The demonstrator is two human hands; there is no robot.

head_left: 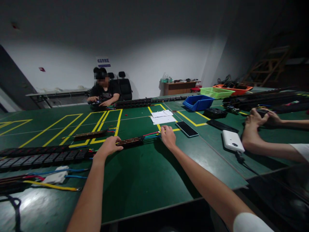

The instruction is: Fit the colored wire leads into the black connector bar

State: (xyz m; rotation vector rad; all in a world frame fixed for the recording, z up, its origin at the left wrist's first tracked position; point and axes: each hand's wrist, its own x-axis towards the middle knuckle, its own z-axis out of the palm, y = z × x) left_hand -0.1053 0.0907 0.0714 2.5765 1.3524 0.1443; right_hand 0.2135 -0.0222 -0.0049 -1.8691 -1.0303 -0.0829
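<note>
The black strip, apparently already wired, is grasped by the left hand; its coloured wires, right ends seemingly unconnected, are pinched by the right hand.

White sleeve, bare forearms

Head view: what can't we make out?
All in the head view:
- Strip's left end: covered by the left hand.
- Wires' tips: too small, partly behind the right hand.
- Sign's lower line: too small.
- Black row: cut off by the left edge.
</note>
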